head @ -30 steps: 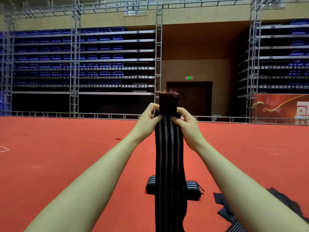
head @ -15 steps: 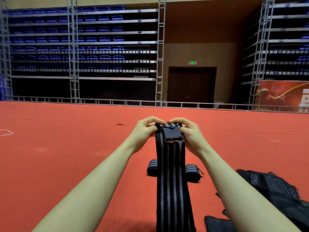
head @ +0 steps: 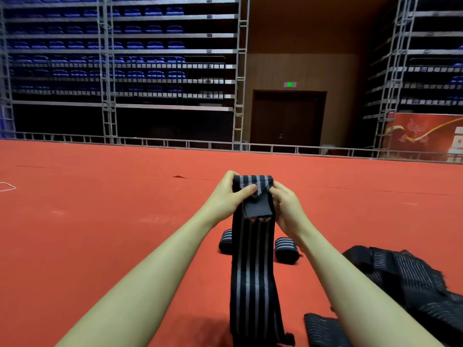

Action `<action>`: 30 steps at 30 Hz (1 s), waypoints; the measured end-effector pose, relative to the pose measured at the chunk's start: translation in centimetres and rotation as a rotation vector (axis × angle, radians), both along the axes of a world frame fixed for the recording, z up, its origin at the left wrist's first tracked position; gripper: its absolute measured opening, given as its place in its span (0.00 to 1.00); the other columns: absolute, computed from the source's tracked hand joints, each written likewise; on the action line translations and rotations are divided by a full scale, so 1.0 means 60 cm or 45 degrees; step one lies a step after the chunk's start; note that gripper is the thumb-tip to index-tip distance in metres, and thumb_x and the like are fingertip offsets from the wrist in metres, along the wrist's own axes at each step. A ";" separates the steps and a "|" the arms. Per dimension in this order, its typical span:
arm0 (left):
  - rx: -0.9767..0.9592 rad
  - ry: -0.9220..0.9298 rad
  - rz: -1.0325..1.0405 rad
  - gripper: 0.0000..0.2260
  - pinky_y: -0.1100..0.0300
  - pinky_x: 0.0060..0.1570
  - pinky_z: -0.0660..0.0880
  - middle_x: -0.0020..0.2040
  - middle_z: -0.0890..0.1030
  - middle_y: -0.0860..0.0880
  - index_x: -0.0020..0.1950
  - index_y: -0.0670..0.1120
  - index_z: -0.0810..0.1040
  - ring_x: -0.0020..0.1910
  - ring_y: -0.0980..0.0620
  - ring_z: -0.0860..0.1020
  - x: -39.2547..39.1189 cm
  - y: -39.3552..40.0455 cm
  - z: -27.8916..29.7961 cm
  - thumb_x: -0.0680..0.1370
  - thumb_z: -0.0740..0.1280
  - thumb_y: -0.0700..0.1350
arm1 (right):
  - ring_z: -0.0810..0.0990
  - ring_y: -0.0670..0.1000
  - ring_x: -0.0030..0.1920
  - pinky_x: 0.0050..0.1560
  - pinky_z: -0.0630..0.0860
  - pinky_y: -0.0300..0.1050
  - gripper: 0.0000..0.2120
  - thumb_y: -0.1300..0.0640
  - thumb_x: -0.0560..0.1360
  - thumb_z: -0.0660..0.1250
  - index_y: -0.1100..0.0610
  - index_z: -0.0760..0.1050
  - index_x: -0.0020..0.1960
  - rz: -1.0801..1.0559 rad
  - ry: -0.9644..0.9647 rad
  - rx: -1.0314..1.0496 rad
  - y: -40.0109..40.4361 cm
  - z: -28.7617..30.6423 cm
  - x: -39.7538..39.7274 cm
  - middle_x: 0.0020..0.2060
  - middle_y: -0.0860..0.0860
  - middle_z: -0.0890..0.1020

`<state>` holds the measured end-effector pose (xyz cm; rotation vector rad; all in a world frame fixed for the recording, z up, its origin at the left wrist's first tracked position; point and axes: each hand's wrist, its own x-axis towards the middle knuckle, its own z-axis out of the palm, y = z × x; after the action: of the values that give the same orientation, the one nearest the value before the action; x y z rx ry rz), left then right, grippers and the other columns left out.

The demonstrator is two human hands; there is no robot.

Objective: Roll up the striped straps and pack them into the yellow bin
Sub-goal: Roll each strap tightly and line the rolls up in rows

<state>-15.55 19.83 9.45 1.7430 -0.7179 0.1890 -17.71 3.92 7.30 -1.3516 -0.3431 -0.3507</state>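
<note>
Left hand (head: 226, 196) centre frame, thumb and fingers pinching left edge of strap (head: 253, 259) at folded top. Strap long axis runs from fold straight down to bottom edge, between forearms; unrolled length hangs toward viewer. Right hand (head: 288, 209) pinches right edge, level with left, equally near. Rolling likely proceeds down that axis. Two finished rolls (head: 286, 249) on floor behind strap. Loose straps (head: 400, 279) lower right. Bin not in view.

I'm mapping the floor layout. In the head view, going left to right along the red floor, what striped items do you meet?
Left rolled strap → strap being rolled → right rolled strap → pile of loose straps.
</note>
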 end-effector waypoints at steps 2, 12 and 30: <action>-0.007 -0.010 -0.007 0.14 0.50 0.52 0.77 0.50 0.77 0.43 0.55 0.41 0.69 0.47 0.52 0.77 0.002 0.000 -0.008 0.77 0.67 0.49 | 0.82 0.57 0.50 0.49 0.78 0.51 0.16 0.54 0.76 0.60 0.60 0.77 0.58 0.054 0.036 -0.001 0.002 -0.007 0.000 0.52 0.60 0.82; -0.125 0.034 -0.063 0.11 0.62 0.41 0.77 0.48 0.78 0.48 0.57 0.45 0.69 0.45 0.55 0.79 0.016 0.018 -0.008 0.78 0.67 0.45 | 0.83 0.54 0.48 0.43 0.79 0.43 0.24 0.69 0.73 0.68 0.54 0.67 0.65 0.146 -0.068 -0.349 0.004 0.003 -0.008 0.50 0.57 0.82; -0.199 -0.263 -0.097 0.12 0.67 0.41 0.75 0.44 0.76 0.52 0.49 0.48 0.73 0.35 0.63 0.76 -0.001 0.019 0.056 0.73 0.69 0.32 | 0.80 0.45 0.36 0.31 0.75 0.36 0.12 0.49 0.80 0.59 0.54 0.70 0.60 0.135 -0.199 -0.194 0.023 0.070 -0.046 0.47 0.54 0.77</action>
<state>-15.63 21.00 12.79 1.5586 -0.8939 0.3672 -20.45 5.30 11.49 -1.4519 -0.5797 -0.3479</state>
